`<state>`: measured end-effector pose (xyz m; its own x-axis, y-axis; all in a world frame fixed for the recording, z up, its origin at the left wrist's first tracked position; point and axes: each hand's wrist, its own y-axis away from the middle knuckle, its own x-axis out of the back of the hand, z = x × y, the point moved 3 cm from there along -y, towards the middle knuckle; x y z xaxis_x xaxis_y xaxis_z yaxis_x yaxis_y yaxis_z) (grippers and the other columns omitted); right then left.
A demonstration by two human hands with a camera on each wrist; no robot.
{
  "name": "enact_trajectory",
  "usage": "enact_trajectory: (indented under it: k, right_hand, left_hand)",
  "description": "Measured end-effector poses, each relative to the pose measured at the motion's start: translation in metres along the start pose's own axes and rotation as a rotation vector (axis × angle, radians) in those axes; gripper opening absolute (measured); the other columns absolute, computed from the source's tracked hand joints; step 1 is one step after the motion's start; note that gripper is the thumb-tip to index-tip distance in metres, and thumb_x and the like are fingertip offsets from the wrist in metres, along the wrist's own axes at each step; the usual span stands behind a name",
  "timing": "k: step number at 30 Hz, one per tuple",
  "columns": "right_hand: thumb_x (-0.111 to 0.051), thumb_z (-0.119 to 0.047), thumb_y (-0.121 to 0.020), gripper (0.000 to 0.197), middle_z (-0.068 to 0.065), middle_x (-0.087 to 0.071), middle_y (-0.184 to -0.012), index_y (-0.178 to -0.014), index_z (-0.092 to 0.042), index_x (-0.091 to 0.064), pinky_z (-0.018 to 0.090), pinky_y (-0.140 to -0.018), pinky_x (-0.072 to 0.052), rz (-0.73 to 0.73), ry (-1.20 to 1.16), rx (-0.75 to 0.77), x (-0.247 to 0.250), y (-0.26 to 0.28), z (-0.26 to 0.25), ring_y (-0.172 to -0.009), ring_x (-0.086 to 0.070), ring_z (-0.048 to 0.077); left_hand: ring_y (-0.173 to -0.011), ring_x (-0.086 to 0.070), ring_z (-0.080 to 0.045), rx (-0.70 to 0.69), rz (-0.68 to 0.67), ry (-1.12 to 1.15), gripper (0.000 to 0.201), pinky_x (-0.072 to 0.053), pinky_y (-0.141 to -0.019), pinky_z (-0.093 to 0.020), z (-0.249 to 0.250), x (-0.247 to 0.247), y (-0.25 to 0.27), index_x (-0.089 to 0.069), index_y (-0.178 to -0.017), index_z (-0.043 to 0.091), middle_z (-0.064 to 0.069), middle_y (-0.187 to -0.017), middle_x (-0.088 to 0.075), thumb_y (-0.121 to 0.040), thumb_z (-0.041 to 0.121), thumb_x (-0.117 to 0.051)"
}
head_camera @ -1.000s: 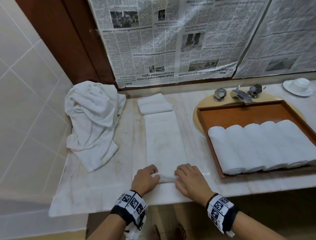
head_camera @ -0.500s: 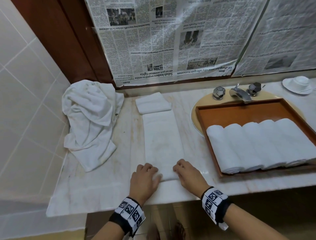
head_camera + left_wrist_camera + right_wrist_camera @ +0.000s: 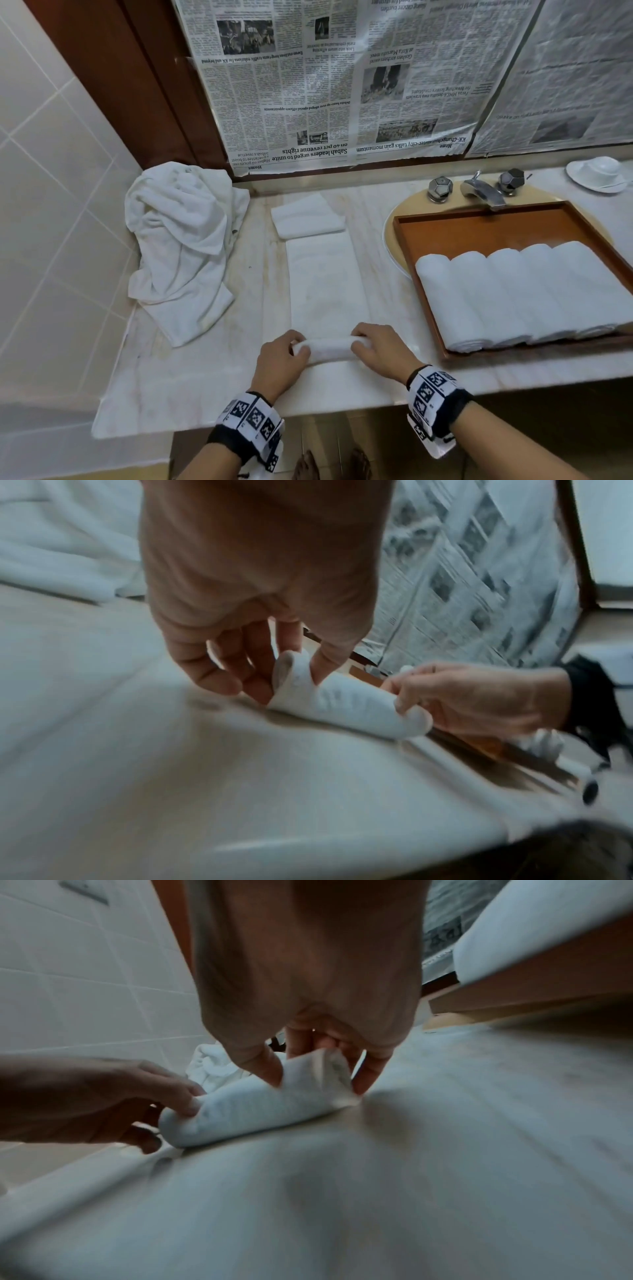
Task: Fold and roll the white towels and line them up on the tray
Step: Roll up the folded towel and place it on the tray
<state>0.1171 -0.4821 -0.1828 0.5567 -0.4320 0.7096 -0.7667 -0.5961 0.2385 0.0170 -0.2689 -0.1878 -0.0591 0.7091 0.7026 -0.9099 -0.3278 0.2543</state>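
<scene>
White towel roll [image 3: 329,348] pinched between left hand [image 3: 281,359] and right hand [image 3: 381,350].

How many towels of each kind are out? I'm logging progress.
Finished rolled towels on the tray: 5
Towel being rolled by the hands: 1
Folded towel waiting: 1
Crumpled towel pile: 1
Total: 8

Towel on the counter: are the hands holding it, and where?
Yes. The left hand grips the rolled towel's left end, the right hand its right end.
</scene>
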Motion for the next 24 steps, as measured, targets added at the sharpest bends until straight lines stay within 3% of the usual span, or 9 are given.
enact_trajectory:
  k: [2,5,8,10,13,16,18,20,24]
  right_hand:
    - [-0.054,-0.032,-0.093,0.021,-0.003,-0.063,-0.1,-0.111,-0.024,-0.059,0.032,-0.079,-0.05,0.047,-0.065,-0.009,-0.002,0.001,0.006,-0.088,-0.06,0.017]
    - [-0.051,-0.032,-0.099,0.016,-0.005,-0.049,-0.11,-0.113,-0.027,-0.056,0.034,-0.08,-0.05,0.122,0.024,0.085,-0.01,0.004,0.01,-0.091,-0.056,0.016]
    - [-0.061,-0.023,-0.095,0.005,-0.002,-0.05,-0.109,-0.099,-0.024,-0.059,0.037,-0.054,-0.053,0.218,0.286,0.23,-0.015,0.005,0.003,-0.091,-0.052,0.019]
    - [-0.066,-0.02,-0.09,0.004,-0.001,-0.054,-0.103,-0.092,-0.02,-0.063,0.029,-0.049,-0.049,0.243,0.343,0.288,-0.014,0.005,0.0,-0.091,-0.054,0.021]
    - [-0.059,-0.035,-0.084,0.025,-0.002,-0.056,-0.103,-0.101,-0.017,-0.064,0.022,-0.061,-0.046,0.127,0.364,0.33,-0.014,0.008,0.002,-0.092,-0.054,0.018]
    - [-0.071,-0.027,-0.071,0.038,0.001,-0.058,-0.104,-0.106,-0.014,-0.063,0.026,-0.062,-0.051,0.057,0.419,0.286,-0.017,0.011,0.002,-0.091,-0.059,0.02]
    - [-0.067,-0.025,-0.075,0.036,0.002,-0.056,-0.107,-0.108,-0.011,-0.064,0.028,-0.066,-0.051,0.041,0.379,0.232,-0.017,0.008,0.001,-0.096,-0.057,0.021]
    - [-0.058,-0.032,-0.082,0.038,0.001,-0.051,-0.112,-0.111,-0.009,-0.065,0.029,-0.08,-0.049,0.012,0.27,0.153,-0.013,0.001,-0.003,-0.104,-0.048,0.019]
    - [-0.036,-0.057,-0.076,0.063,-0.006,-0.046,-0.103,-0.111,-0.017,-0.069,0.033,-0.094,-0.036,-0.102,0.18,-0.005,-0.005,-0.01,-0.006,-0.102,-0.045,0.017]
  left_hand:
    - [-0.069,-0.054,-0.009,0.042,0.004,0.018,0.014,-0.041,-0.064,-0.024,-0.004,-0.001,-0.003,-0.062,-0.095,0.027,0.008,-0.066,-0.056,-0.093,0.041,-0.063]
    - [-0.065,-0.052,-0.01,0.078,0.021,0.064,0.027,-0.043,-0.064,-0.028,-0.005,-0.001,-0.006,-0.061,-0.088,0.023,0.008,-0.064,-0.054,-0.089,0.049,-0.067]
    - [-0.072,-0.053,-0.012,0.033,0.067,-0.046,0.031,-0.039,-0.065,-0.028,0.001,0.001,-0.005,-0.057,-0.093,0.021,0.004,-0.084,-0.053,-0.09,0.051,-0.066]
    - [-0.078,-0.055,-0.016,-0.036,0.099,-0.115,0.025,-0.04,-0.069,-0.029,0.008,0.002,-0.002,-0.056,-0.101,0.022,0.004,-0.098,-0.046,-0.095,0.046,-0.06]
    - [-0.086,-0.058,-0.018,-0.226,0.079,-0.244,0.023,-0.046,-0.072,-0.031,0.013,-0.006,0.007,-0.06,-0.105,0.023,0.007,-0.108,-0.049,-0.098,0.044,-0.053]
    - [-0.09,-0.051,-0.02,-0.347,0.024,-0.343,0.041,-0.049,-0.07,-0.032,0.003,-0.019,0.012,-0.057,-0.109,0.027,0.008,-0.11,-0.054,-0.083,0.058,-0.056]
    - [-0.091,-0.054,-0.021,-0.359,0.04,-0.372,0.04,-0.047,-0.068,-0.031,-0.003,-0.019,0.01,-0.057,-0.108,0.029,0.009,-0.108,-0.056,-0.077,0.054,-0.055]
    - [-0.094,-0.057,-0.021,-0.336,0.078,-0.346,0.038,-0.045,-0.071,-0.029,-0.003,-0.013,0.007,-0.064,-0.107,0.028,0.01,-0.105,-0.062,-0.078,0.05,-0.052]
    - [-0.099,-0.053,-0.014,-0.221,0.06,-0.305,0.052,-0.037,-0.075,-0.032,0.003,-0.004,0.003,-0.071,-0.108,0.03,0.011,-0.097,-0.069,-0.076,0.056,-0.04]
